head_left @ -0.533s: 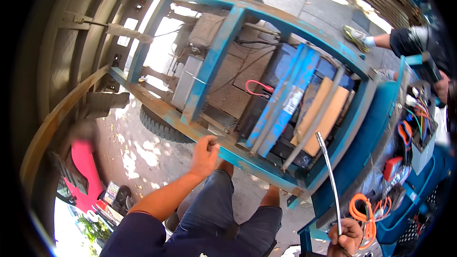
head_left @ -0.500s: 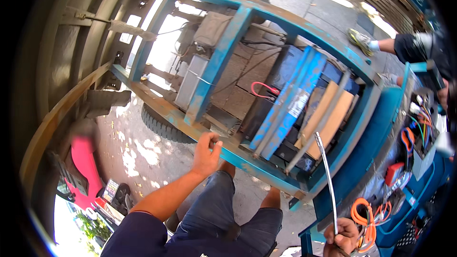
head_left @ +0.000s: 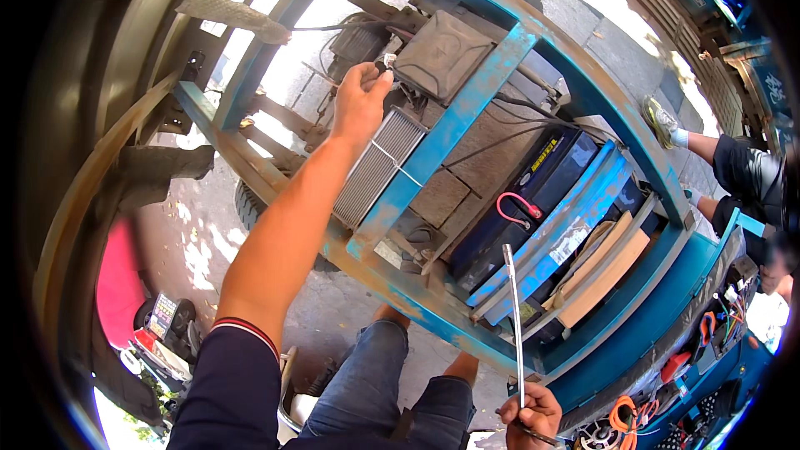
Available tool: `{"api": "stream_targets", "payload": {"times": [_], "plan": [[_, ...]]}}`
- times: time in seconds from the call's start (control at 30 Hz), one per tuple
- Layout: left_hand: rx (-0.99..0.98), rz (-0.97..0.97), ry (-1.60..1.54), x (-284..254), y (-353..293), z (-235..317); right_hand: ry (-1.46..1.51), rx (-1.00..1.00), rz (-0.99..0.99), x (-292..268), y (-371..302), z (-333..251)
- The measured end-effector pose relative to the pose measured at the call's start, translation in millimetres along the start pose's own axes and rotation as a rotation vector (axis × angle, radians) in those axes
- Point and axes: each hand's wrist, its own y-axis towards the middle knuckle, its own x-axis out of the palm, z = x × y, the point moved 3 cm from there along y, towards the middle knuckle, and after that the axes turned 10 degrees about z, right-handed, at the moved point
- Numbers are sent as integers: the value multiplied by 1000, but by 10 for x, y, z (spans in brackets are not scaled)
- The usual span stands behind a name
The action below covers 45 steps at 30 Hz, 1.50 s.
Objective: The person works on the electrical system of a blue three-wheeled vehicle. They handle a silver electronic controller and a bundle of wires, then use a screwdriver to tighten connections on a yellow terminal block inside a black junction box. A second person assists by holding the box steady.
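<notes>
My left hand (head_left: pixel 362 100) reaches over the blue frame, its fingertips pinched at a small black-and-white piece (head_left: pixel 388 61) that looks like a cable end. Beside it lies a dusty square box cover (head_left: pixel 442 54), and below that a finned grey metal unit (head_left: pixel 381 168) tied with white cord. In the lower right my right hand (head_left: pixel 533 413) is wrapped round a long chrome rod tool (head_left: pixel 516 308), held upright with its narrow head uppermost. Behind the tool's tip sits a black battery (head_left: pixel 533 192) with a red looped cable (head_left: pixel 518 204) on top. What lies inside my left fist is partly hidden.
The worn blue metal frame (head_left: pixel 454 137) surrounds these parts, with a blue bar (head_left: pixel 558 237) across the battery. At right a teal ledge carries orange cable (head_left: pixel 625 417) and tools. Another person's leg (head_left: pixel 704 147) stands at far right. A raised panel (head_left: pixel 100 117) fills the left.
My left hand has gone from the near frame rail up and forward to the square box. My right hand has shifted left with the chrome rod tool. The view has moved closer.
</notes>
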Motion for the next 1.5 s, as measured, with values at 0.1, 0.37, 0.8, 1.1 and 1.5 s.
{"api": "stream_targets", "payload": {"times": [0.1,0.37,0.8,1.1,1.5], "plan": [[-77,-135,115,110,320,-267,-73,39,54,17,-87,180],[-346,-178,9,315,364,-142,-61,71,120,13,-312,185],[125,61,-37,588,-752,841,-35,-239,239,-565,-116,-8],[406,84,-106,532,-943,664,-32,-490,121,230,336,-816],[322,42,-253,259,-793,601,-661,-1280,-193,2825,1208,-2004]]}}
